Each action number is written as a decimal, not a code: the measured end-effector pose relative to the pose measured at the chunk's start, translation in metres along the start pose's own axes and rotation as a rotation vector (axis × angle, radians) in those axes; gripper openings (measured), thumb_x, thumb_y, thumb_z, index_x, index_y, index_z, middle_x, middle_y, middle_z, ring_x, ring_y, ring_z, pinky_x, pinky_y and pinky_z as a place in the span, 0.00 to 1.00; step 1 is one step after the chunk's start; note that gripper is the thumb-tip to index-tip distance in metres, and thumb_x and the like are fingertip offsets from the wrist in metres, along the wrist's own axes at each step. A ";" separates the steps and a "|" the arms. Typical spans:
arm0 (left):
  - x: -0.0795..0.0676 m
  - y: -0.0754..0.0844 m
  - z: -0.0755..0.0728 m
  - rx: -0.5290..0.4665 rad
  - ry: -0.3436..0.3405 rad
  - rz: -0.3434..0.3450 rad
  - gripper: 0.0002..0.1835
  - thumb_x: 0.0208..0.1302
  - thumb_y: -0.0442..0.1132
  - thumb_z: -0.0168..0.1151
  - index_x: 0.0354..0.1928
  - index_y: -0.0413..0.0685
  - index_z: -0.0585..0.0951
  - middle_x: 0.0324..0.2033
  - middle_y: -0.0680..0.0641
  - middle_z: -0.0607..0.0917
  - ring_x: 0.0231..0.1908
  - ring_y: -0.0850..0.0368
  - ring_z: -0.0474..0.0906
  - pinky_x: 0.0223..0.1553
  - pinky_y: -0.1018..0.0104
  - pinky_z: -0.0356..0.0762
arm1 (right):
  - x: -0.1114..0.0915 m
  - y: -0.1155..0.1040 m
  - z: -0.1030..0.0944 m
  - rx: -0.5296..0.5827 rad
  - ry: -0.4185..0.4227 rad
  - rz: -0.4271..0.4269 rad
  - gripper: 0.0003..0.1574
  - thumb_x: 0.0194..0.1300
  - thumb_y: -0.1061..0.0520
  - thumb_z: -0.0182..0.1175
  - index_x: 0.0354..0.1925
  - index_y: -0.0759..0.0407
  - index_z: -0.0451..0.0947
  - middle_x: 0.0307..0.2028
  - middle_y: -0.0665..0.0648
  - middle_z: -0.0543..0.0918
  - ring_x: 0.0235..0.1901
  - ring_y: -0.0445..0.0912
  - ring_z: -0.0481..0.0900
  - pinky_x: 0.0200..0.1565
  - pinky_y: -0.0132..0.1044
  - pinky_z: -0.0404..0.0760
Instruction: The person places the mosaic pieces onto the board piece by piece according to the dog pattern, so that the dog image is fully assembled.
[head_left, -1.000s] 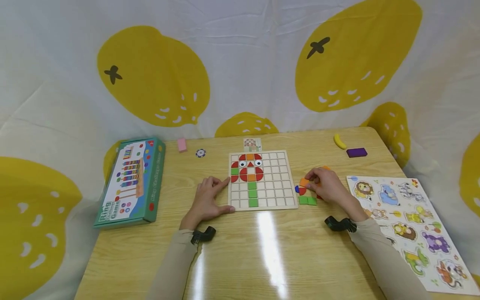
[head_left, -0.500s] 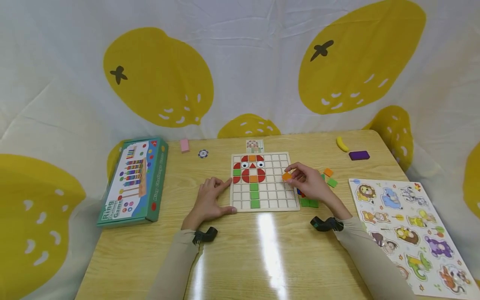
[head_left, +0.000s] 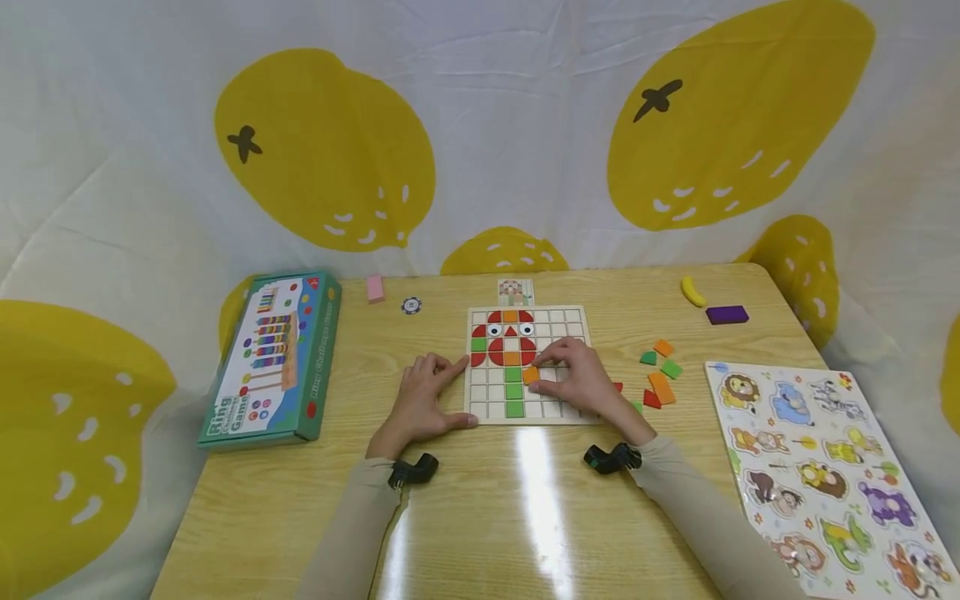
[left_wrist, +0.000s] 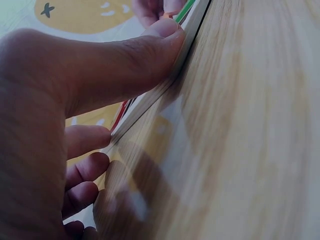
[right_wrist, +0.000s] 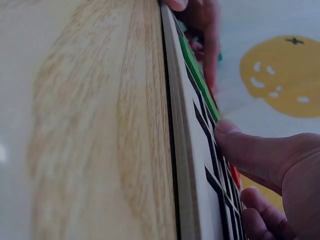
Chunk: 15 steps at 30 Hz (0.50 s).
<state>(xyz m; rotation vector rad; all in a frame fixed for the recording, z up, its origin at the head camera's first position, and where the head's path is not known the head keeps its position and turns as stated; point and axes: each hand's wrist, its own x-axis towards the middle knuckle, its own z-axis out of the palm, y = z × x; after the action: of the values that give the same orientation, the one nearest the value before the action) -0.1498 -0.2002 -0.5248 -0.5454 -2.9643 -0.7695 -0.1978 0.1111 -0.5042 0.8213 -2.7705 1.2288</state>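
A gridded wooden board (head_left: 573, 317) lies on the table, with red, orange and green tiles and two eye tiles set in its left half. In the head view, my right hand (head_left: 581, 379) pinches a square orange tile (head_left: 531, 375) over the board, just right of the top tile in the column of green tiles (head_left: 513, 392). Whether that tile touches the board is unclear. My left hand (head_left: 420, 400) steadies the board's left edge with thumb and index finger spread apart. The left wrist view has the thumb (left_wrist: 135, 60) against the board's edge.
Loose tiles, among them an orange one (head_left: 662, 388) and a green one (head_left: 671, 368), lie right of the board. A picture card (head_left: 515, 292) sits behind it. An animal puzzle (head_left: 832, 475) occupies the right; a game box (head_left: 270, 358) stands left. A toy banana (head_left: 692, 292) lies back right.
My right hand has picked up an orange tile from the loose pieces and carried it left over the board. The left hand stays at the board's edge.
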 end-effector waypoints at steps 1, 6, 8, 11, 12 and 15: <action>0.000 0.000 0.000 -0.004 0.001 0.000 0.55 0.41 0.75 0.69 0.74 0.63 0.65 0.49 0.50 0.69 0.48 0.53 0.61 0.50 0.55 0.57 | 0.000 0.000 0.000 0.006 0.003 -0.003 0.22 0.48 0.49 0.79 0.41 0.55 0.87 0.43 0.56 0.80 0.42 0.49 0.75 0.45 0.46 0.71; 0.000 0.000 -0.001 0.002 0.002 -0.003 0.56 0.41 0.75 0.69 0.74 0.64 0.65 0.49 0.50 0.69 0.48 0.53 0.61 0.49 0.55 0.57 | 0.000 -0.002 0.002 0.016 0.013 -0.007 0.16 0.52 0.51 0.77 0.40 0.54 0.87 0.42 0.54 0.81 0.43 0.49 0.76 0.46 0.47 0.70; 0.000 0.000 0.000 0.010 0.003 -0.001 0.56 0.41 0.75 0.69 0.74 0.64 0.65 0.50 0.50 0.69 0.48 0.53 0.61 0.49 0.55 0.57 | 0.000 -0.003 0.003 0.019 0.017 -0.007 0.14 0.53 0.52 0.76 0.39 0.53 0.87 0.42 0.54 0.82 0.43 0.49 0.76 0.46 0.46 0.69; 0.001 -0.001 0.000 0.015 0.004 -0.002 0.56 0.41 0.75 0.69 0.74 0.65 0.65 0.50 0.50 0.69 0.48 0.54 0.61 0.49 0.55 0.57 | 0.001 -0.004 0.004 0.011 0.020 -0.004 0.12 0.54 0.53 0.75 0.38 0.53 0.88 0.41 0.54 0.82 0.43 0.49 0.76 0.46 0.46 0.70; 0.001 -0.001 0.000 0.015 0.004 -0.002 0.56 0.41 0.75 0.69 0.74 0.65 0.65 0.50 0.50 0.69 0.48 0.54 0.61 0.49 0.55 0.57 | 0.002 -0.004 0.004 0.008 0.019 0.002 0.13 0.54 0.53 0.75 0.39 0.54 0.88 0.41 0.54 0.82 0.42 0.50 0.76 0.46 0.46 0.70; 0.001 -0.001 0.001 0.010 -0.001 -0.007 0.56 0.41 0.75 0.69 0.74 0.65 0.65 0.50 0.51 0.69 0.48 0.54 0.61 0.49 0.56 0.56 | 0.002 -0.005 0.004 -0.002 0.008 0.032 0.14 0.54 0.53 0.76 0.39 0.53 0.88 0.41 0.54 0.82 0.42 0.49 0.76 0.46 0.46 0.70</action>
<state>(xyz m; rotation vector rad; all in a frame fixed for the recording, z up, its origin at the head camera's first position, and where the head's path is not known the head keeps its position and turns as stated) -0.1512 -0.2000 -0.5259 -0.5356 -2.9704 -0.7549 -0.1967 0.1047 -0.5032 0.7727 -2.7889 1.2315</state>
